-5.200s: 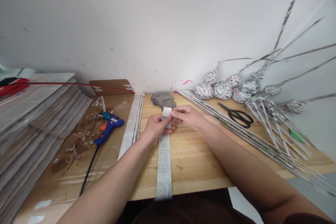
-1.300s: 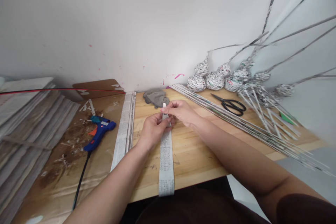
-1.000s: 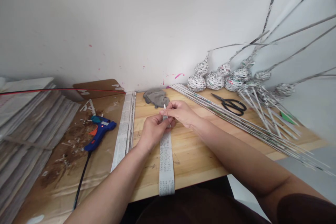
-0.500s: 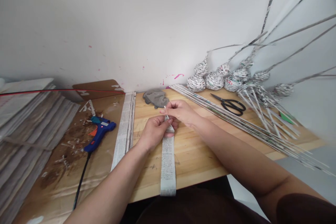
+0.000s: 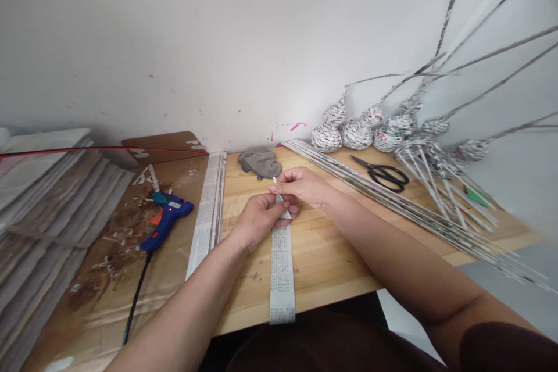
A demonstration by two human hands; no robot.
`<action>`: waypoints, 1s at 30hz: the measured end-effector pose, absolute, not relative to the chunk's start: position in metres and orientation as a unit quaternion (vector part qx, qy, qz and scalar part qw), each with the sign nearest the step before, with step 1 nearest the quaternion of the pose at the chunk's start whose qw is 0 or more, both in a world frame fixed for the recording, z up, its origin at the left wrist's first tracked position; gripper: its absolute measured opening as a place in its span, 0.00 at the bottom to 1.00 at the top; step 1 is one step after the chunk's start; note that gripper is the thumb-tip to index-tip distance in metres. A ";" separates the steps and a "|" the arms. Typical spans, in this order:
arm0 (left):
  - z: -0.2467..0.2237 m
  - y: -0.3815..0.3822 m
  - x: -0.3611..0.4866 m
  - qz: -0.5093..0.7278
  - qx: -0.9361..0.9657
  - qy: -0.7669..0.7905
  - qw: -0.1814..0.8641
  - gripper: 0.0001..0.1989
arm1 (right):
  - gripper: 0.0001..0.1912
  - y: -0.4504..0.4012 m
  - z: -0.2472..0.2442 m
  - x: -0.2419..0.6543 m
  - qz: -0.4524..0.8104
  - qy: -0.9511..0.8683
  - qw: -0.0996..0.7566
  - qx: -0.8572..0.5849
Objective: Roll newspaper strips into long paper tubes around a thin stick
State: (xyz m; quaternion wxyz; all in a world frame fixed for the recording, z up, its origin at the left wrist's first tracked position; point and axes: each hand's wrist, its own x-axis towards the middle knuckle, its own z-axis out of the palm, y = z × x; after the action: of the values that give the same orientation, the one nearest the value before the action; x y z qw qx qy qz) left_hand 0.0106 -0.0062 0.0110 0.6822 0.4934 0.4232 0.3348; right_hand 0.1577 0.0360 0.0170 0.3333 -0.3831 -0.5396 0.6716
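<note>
A long newspaper strip (image 5: 282, 267) runs from my hands toward me and hangs over the table's front edge. Its far end is rolled into a thin, tight tube that pokes out past my fingertips. My left hand (image 5: 259, 215) is closed on the strip just below the rolled part. Beyond it, my right hand (image 5: 299, 186) pinches the narrow tip between thumb and fingers. Behind both hands lies a crumpled grey cloth (image 5: 260, 163).
A blue glue gun (image 5: 165, 222) rests on stained cardboard (image 5: 108, 308) at left, near bundled paper (image 5: 52, 232) and stacked newspaper strips (image 5: 204, 215). Rolled paper sticks (image 5: 370, 192), black scissors (image 5: 386, 174) and several woven paper gourds (image 5: 326, 138) occupy the right side.
The strip's near end has shifted slightly to the right. Both hands stay at the rolled tip, with only small finger movements.
</note>
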 end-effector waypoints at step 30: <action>0.011 -0.006 0.007 0.279 0.534 0.396 0.693 0.17 | 0.21 0.035 0.020 0.157 0.699 -0.514 0.312 -0.387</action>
State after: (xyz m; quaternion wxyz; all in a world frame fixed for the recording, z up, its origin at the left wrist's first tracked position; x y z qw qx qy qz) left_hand 0.0069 -0.0063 0.0111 0.6929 0.5341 0.3958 0.2792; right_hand 0.1570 0.0349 0.0200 0.3124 -0.3872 -0.5144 0.6985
